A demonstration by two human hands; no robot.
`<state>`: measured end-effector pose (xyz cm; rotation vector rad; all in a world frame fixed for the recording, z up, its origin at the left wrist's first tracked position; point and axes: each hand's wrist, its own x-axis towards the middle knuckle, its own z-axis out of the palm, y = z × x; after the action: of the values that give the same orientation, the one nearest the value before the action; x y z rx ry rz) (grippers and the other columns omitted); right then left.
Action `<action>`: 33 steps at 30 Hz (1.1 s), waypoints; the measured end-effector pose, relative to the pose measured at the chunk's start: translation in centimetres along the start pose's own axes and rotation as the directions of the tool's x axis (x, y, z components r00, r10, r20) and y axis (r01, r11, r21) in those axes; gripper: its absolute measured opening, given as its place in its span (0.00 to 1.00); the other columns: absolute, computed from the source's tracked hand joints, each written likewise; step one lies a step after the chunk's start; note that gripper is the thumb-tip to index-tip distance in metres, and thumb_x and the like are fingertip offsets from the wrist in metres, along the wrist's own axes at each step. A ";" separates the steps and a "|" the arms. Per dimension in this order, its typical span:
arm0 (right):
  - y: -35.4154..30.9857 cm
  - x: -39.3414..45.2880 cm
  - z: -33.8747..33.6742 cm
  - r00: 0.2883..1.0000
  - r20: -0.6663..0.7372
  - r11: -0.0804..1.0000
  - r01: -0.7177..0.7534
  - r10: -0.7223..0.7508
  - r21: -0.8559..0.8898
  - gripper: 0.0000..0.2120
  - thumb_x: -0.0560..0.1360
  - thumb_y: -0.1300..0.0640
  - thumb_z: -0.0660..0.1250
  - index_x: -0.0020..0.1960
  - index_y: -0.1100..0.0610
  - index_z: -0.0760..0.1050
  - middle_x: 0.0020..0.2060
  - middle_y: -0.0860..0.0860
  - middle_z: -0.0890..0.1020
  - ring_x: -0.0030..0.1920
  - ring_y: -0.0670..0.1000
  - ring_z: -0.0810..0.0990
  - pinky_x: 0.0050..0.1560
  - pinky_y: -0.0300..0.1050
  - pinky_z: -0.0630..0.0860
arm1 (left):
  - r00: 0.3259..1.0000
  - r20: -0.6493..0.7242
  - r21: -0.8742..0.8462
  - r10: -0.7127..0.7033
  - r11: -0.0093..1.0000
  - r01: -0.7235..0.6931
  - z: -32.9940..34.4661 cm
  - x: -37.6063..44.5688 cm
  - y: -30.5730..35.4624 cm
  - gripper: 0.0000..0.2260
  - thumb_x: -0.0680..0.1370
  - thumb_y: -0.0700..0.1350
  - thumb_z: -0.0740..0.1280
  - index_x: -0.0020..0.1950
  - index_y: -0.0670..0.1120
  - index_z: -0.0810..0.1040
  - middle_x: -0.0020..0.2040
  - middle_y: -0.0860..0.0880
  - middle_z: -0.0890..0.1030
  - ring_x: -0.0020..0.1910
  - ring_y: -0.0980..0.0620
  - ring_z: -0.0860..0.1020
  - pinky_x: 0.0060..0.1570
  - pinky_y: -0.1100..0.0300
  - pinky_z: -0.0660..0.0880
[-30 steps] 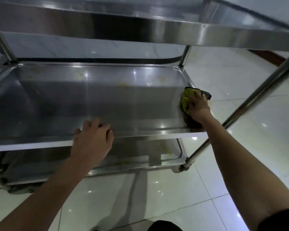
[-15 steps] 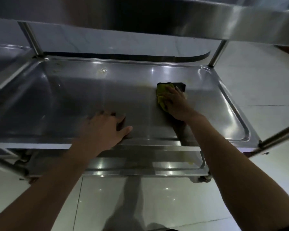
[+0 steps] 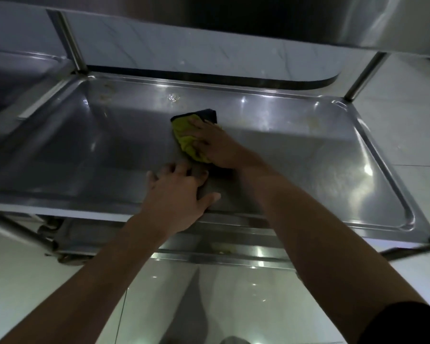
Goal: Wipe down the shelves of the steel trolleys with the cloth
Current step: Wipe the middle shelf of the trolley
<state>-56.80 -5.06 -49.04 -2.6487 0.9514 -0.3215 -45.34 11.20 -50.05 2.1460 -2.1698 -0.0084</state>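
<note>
Our right hand lies flat and open on the cloth, pressing it down on the middle shelf of the steel trolley. It is not gripping the cloth, just pushing on it. The cloth is yellow-green with a dark edge, and it sits near the middle of the shelf, a little toward the back. Our left hand is open too, with fingers spread, resting on the front edge of the same shelf, just beside the right hand. It holds nothing.

The shelf is long from left to right. We think the wiping is about half done. There is a big bare part to the left of the cloth and another to the right. Small marks show near the back rim and one pale spot in the far right corner. The right hand is the one on the cloth, so it should slide sideways along the long way to reach them.

The top shelf hangs over us and is cut off. The bottom shelf is mostly hidden under the middle one. Part of the cloth is under our hand. The picture is dim, so we cannot tell how clean the steel is.
</note>
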 end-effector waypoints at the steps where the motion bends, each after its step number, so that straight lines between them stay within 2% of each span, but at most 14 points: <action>1: 0.4 -1.1 -0.8 1.000 -0.019 1.000 -0.002 0.002 0.014 0.21 0.83 0.62 0.58 0.75 0.62 0.64 0.78 0.59 0.59 0.79 0.56 0.55 0.77 0.51 0.51 | 1.000 0.007 -0.005 -0.005 1.000 0.005 0.0 0.1 0.1 0.32 0.72 0.74 0.47 0.69 0.62 0.71 0.68 0.49 0.73 0.66 0.40 0.70 0.63 0.38 0.67; 4: 3.1 -5.9 -3.1 0.995 -0.070 0.990 -0.061 0.070 0.124 0.16 0.80 0.69 0.60 0.67 0.72 0.71 0.71 0.68 0.67 0.71 0.65 0.68 0.72 0.57 0.65 | 1.000 0.024 -0.017 -0.009 1.000 0.009 0.3 0.2 0.3 0.30 0.74 0.74 0.48 0.68 0.62 0.72 0.67 0.48 0.74 0.67 0.40 0.69 0.63 0.37 0.65; 5: 4.5 -7.7 -3.9 0.983 -0.086 0.980 -0.147 0.159 0.136 0.16 0.81 0.69 0.60 0.67 0.71 0.71 0.71 0.68 0.67 0.71 0.66 0.68 0.71 0.55 0.65 | 0.999 0.031 -0.027 -0.014 1.000 0.015 0.4 0.3 0.3 0.29 0.74 0.75 0.50 0.68 0.63 0.71 0.68 0.48 0.73 0.68 0.40 0.69 0.63 0.36 0.64; 6: 5.9 -9.5 -4.9 0.958 -0.119 0.963 -0.249 0.261 0.107 0.18 0.81 0.67 0.59 0.70 0.69 0.69 0.73 0.66 0.65 0.74 0.64 0.64 0.74 0.53 0.61 | 0.999 0.035 -0.035 -0.020 0.999 0.021 0.5 0.5 0.2 0.29 0.74 0.75 0.51 0.69 0.63 0.71 0.69 0.48 0.73 0.69 0.40 0.68 0.64 0.36 0.64; 8: 9.0 -13.5 -6.5 0.877 -0.186 0.893 -0.450 0.443 0.005 0.21 0.82 0.64 0.59 0.75 0.63 0.66 0.77 0.60 0.61 0.78 0.59 0.57 0.77 0.50 0.53 | 0.999 0.038 -0.050 -0.036 0.998 0.038 0.6 0.8 0.1 0.29 0.74 0.75 0.51 0.69 0.64 0.70 0.70 0.49 0.73 0.69 0.40 0.68 0.65 0.35 0.65; 9: 10.4 -15.7 -7.2 0.843 -0.207 0.857 -0.514 0.497 -0.037 0.22 0.82 0.63 0.59 0.75 0.62 0.65 0.77 0.59 0.61 0.78 0.59 0.57 0.78 0.50 0.52 | 0.999 0.032 -0.056 -0.038 0.998 0.040 0.6 0.9 0.1 0.29 0.74 0.76 0.51 0.69 0.64 0.70 0.70 0.49 0.73 0.68 0.41 0.69 0.65 0.35 0.65; 13: 13.8 -23.6 -9.3 0.741 -0.280 0.746 -0.657 0.610 -0.111 0.21 0.79 0.63 0.62 0.72 0.60 0.70 0.73 0.62 0.66 0.72 0.65 0.64 0.73 0.58 0.61 | 0.998 0.059 -0.032 -0.036 0.999 0.038 0.5 0.8 0.4 0.28 0.77 0.73 0.50 0.71 0.63 0.68 0.72 0.47 0.70 0.70 0.39 0.68 0.66 0.31 0.63; 16: 14.4 -26.2 -9.5 0.694 -0.271 0.692 -0.712 0.667 -0.120 0.22 0.79 0.61 0.61 0.72 0.55 0.70 0.74 0.58 0.65 0.71 0.63 0.64 0.72 0.57 0.62 | 0.993 0.095 -0.080 -0.069 0.994 0.076 -0.7 0.5 2.0 0.22 0.80 0.66 0.55 0.69 0.56 0.72 0.69 0.43 0.71 0.68 0.37 0.70 0.66 0.32 0.66; 19: 14.1 -26.8 -9.5 0.717 -0.229 0.686 -0.697 0.659 -0.208 0.22 0.80 0.59 0.59 0.74 0.54 0.67 0.76 0.57 0.63 0.76 0.58 0.59 0.75 0.52 0.56 | 0.995 -0.028 -0.161 0.095 0.982 -0.099 -0.9 -2.4 6.4 0.17 0.79 0.61 0.61 0.62 0.55 0.78 0.61 0.48 0.77 0.60 0.42 0.76 0.60 0.41 0.74; 21: 13.7 -27.3 -9.7 0.727 -0.201 0.685 -0.686 0.656 -0.245 0.22 0.81 0.57 0.57 0.76 0.55 0.65 0.77 0.56 0.61 0.77 0.55 0.56 0.77 0.50 0.52 | 0.978 -0.057 -0.091 0.201 0.974 -0.206 -0.2 -4.8 9.1 0.19 0.79 0.62 0.63 0.66 0.56 0.77 0.63 0.50 0.76 0.62 0.45 0.74 0.59 0.43 0.74; 22: 13.4 -27.8 -9.8 0.725 -0.192 0.683 -0.688 0.661 -0.246 0.23 0.82 0.56 0.57 0.76 0.54 0.64 0.78 0.55 0.60 0.78 0.54 0.55 0.77 0.50 0.52 | 0.976 -0.055 -0.046 0.211 0.976 -0.213 -0.1 -5.2 9.8 0.20 0.79 0.61 0.64 0.68 0.56 0.75 0.64 0.50 0.74 0.65 0.44 0.72 0.60 0.42 0.74; 25: 12.0 -30.1 -9.9 0.718 -0.190 0.686 -0.696 0.669 -0.212 0.23 0.82 0.56 0.57 0.77 0.53 0.62 0.79 0.52 0.58 0.78 0.52 0.55 0.77 0.49 0.53 | 0.986 -0.048 -0.064 0.157 0.985 -0.160 -0.3 -5.3 10.2 0.20 0.79 0.58 0.66 0.71 0.57 0.74 0.67 0.49 0.74 0.67 0.44 0.72 0.62 0.41 0.73; 29: 9.0 -33.3 -9.1 0.712 -0.226 0.696 -0.700 0.665 -0.160 0.24 0.81 0.60 0.57 0.77 0.54 0.62 0.78 0.53 0.58 0.77 0.55 0.60 0.76 0.48 0.54 | 0.992 -0.067 -0.096 0.107 0.989 -0.113 -0.2 -5.8 11.2 0.19 0.79 0.57 0.67 0.70 0.56 0.75 0.67 0.49 0.74 0.66 0.44 0.73 0.63 0.40 0.70; 33: 6.6 -35.4 -8.1 0.702 -0.238 0.698 -0.707 0.671 -0.116 0.23 0.79 0.63 0.57 0.74 0.54 0.68 0.77 0.55 0.60 0.73 0.60 0.65 0.74 0.50 0.59 | 0.995 -0.044 -0.120 0.090 0.988 -0.095 -0.7 -6.1 11.3 0.19 0.79 0.57 0.67 0.70 0.56 0.75 0.70 0.49 0.73 0.67 0.44 0.73 0.63 0.40 0.69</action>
<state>-89.88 11.33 -47.62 -2.2016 2.0452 -0.2853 -56.50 17.44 -49.01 1.9629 -2.1844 -0.0909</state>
